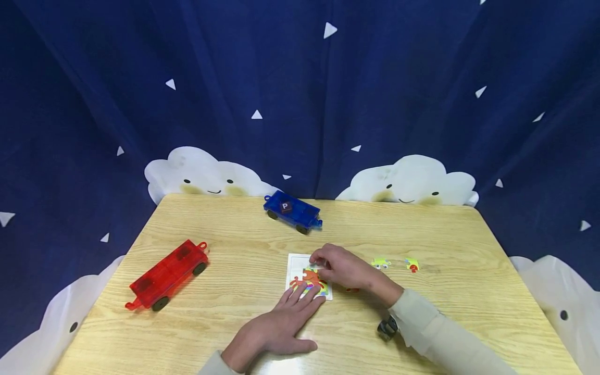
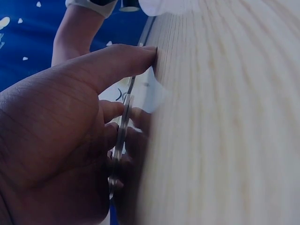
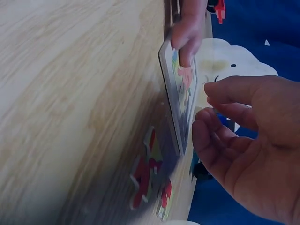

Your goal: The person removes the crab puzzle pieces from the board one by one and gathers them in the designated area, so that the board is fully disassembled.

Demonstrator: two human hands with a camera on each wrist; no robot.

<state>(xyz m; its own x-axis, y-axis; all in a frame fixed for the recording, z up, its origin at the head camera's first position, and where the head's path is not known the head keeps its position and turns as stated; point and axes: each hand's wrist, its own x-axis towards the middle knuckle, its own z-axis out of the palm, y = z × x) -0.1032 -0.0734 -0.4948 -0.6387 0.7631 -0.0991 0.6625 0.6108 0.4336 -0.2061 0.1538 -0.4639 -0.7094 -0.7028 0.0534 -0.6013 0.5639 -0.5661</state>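
Observation:
A small white-framed jigsaw puzzle (image 1: 291, 263) lies on the table, with orange and multicoloured pieces in its lower part. My left hand (image 1: 287, 324) lies flat with fingers spread, fingertips on the puzzle's lower edge and thumb out to the side. Over the puzzle's upper right side hovers my right hand (image 1: 344, 268), its fingers loosely bent. The right wrist view shows a gap between the right hand's fingers (image 3: 229, 90) and no piece in it. Right of the puzzle lie a yellow piece with eyes (image 1: 381, 263) and a yellow-and-red piece (image 1: 412, 265).
A red toy wagon (image 1: 166, 276) stands at left and a blue toy wagon (image 1: 295, 209) bearing a dark square marked P stands at the back. A small black object (image 1: 387, 328) is beside the right sleeve. Red puzzle pieces (image 3: 142, 180) lie near the right hand. Behind hangs a blue curtain (image 1: 300, 78).

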